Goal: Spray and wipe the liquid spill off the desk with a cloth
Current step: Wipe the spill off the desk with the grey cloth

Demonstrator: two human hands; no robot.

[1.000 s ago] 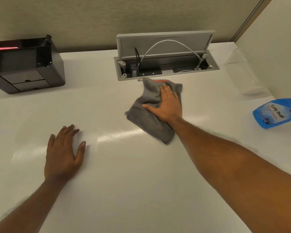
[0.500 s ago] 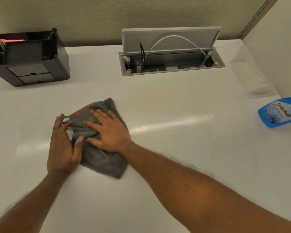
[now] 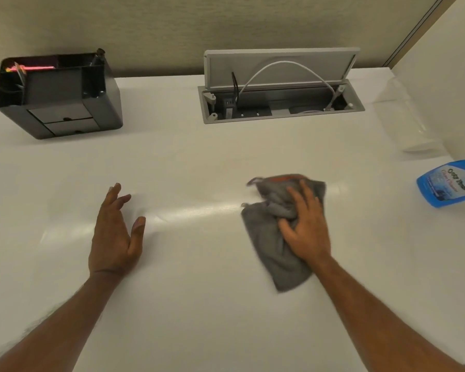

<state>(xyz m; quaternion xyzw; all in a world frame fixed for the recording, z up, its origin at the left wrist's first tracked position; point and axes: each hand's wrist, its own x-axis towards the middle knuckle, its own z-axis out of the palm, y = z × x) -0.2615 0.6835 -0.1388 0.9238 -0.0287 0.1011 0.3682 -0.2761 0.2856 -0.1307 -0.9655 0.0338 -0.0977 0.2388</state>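
Observation:
A crumpled grey cloth (image 3: 269, 242) lies on the white desk (image 3: 199, 304), right of centre. My right hand (image 3: 306, 226) presses on top of it, fingers bunching the fabric. My left hand (image 3: 116, 232) rests flat on the desk to the left, fingers spread, holding nothing. A blue spray bottle (image 3: 448, 183) lies at the right edge, cut off by the frame. A faint streak shines on the desk between my hands; no distinct puddle shows.
A black desk organiser (image 3: 62, 98) with pens stands at the back left. An open grey cable box (image 3: 279, 103) with a raised lid and a white cable sits at the back centre. A clear plastic object (image 3: 403, 116) rests at the back right by the wall.
My right hand has swept the cloth from beside my left hand over to the right. My left hand has stayed in place, its fingers now off the cloth.

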